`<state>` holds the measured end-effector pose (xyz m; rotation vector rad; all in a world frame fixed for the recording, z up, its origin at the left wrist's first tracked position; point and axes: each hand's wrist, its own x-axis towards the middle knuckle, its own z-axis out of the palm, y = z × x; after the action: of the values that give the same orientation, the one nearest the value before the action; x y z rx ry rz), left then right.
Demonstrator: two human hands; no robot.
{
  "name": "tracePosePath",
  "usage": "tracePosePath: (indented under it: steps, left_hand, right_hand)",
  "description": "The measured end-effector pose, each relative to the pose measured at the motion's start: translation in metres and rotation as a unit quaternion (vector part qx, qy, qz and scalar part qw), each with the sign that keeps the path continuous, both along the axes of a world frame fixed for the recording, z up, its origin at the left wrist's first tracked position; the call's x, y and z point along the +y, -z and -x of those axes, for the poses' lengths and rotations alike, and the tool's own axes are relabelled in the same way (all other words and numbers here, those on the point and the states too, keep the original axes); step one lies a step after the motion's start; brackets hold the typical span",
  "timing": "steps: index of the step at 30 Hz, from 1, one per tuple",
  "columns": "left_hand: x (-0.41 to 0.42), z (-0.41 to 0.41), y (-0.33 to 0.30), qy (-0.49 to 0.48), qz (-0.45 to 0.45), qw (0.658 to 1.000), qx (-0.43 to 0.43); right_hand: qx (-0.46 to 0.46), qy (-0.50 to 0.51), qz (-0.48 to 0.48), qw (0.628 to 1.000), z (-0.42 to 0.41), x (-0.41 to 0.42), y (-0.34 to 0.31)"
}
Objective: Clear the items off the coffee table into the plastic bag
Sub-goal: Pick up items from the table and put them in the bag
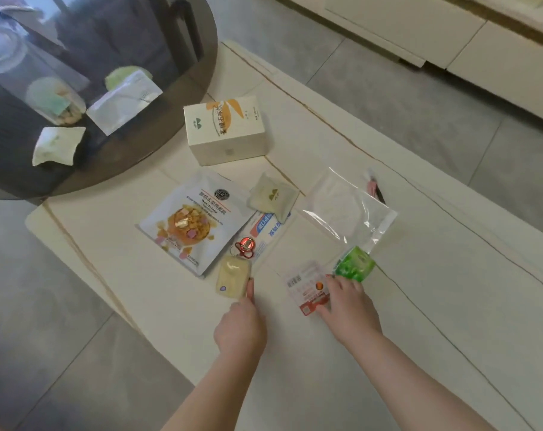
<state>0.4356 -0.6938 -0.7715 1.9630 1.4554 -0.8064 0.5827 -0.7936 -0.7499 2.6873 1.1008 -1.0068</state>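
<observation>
On the cream coffee table (341, 353) lies a clear plastic bag (351, 209), flat and empty-looking. My right hand (347, 301) rests on a red-and-white packet (307, 286), fingers over its right edge, next to a green packet (354, 263). My left hand (242, 325) touches the near edge of a pale yellow case (233, 276) with a red keyring (246, 245). Further back lie an oat crisp pouch (198, 219), a blue-and-white pack (268, 233), a small cream sachet (273, 197) and a cream box (228, 129).
A round dark glass table (77, 98) overlaps the far left, carrying a jar (57, 102), a white pouch (124, 101) and a cream sachet (57, 146). A pink-and-black object (375, 186) lies behind the bag. Grey tiled floor surrounds; a cream cabinet (450, 32) stands beyond.
</observation>
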Motion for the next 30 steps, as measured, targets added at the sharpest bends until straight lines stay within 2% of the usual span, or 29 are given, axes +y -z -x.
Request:
tracePosePath:
  steps: [3, 16, 21, 25, 28, 30]
  left_hand:
    - [-0.001, 0.0, 0.015, -0.036, -0.015, 0.999, 0.0]
    - [-0.001, 0.003, 0.013, 0.033, -0.017, 0.999, 0.001]
    - [0.009, 0.002, -0.007, -0.021, -0.059, 0.997, -0.042]
    - [0.028, 0.0, -0.011, -0.073, -0.107, 0.991, -0.042]
    - [0.038, -0.001, -0.001, -0.007, -0.126, 0.992, -0.005]
    - [0.038, -0.002, 0.008, 0.018, -0.122, 0.992, 0.003]
  right_hand:
    - [-0.026, -0.03, -0.03, 0.999, 0.007, 0.013, 0.018]
    - [-0.119, -0.06, -0.008, 0.991, 0.023, 0.03, 0.036]
    - [-0.021, -0.009, -0.019, 1.0, 0.026, 0.03, 0.024]
    - [-0.002, 0.069, -0.079, 0.995, 0.011, 0.026, 0.011]
    - [-0.021, 0.162, -0.118, 0.979, -0.01, 0.023, 0.008]
    - [-0.061, 0.186, -0.104, 0.975, -0.024, 0.016, 0.013]
